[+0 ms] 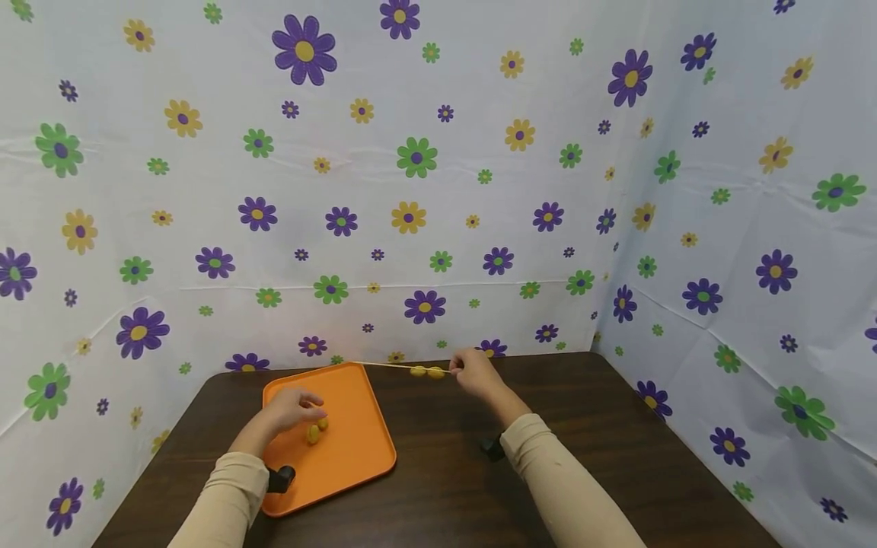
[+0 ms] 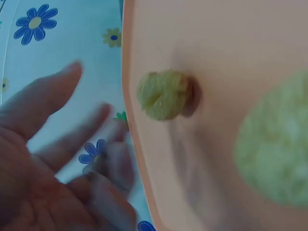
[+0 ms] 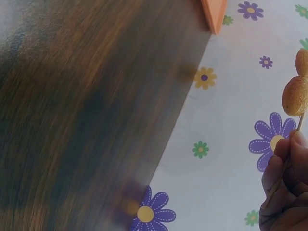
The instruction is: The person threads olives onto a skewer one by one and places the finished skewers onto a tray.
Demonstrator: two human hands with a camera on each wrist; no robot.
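Note:
My right hand (image 1: 474, 373) pinches one end of a thin wooden skewer (image 1: 385, 365), held out to the left above the back of the table. Two small yellow, potato-like pieces (image 1: 427, 372) are threaded on it near my fingers; the right wrist view shows a rounded piece (image 3: 294, 96) just beyond the fingertips. My left hand (image 1: 289, 408) is over the orange tray (image 1: 352, 441), fingers apart and slightly bent, holding nothing. Two more yellow pieces (image 1: 313, 434) lie loose in the tray beside it. One lumpy piece (image 2: 161, 95) appears near the tray's edge in the left wrist view.
The orange tray sits on the left part of a dark wooden table (image 1: 438, 472). A white flowered cloth (image 1: 466, 183) hangs behind the table and along its right side. Dark wrist straps (image 1: 279, 479) show at both sleeves.

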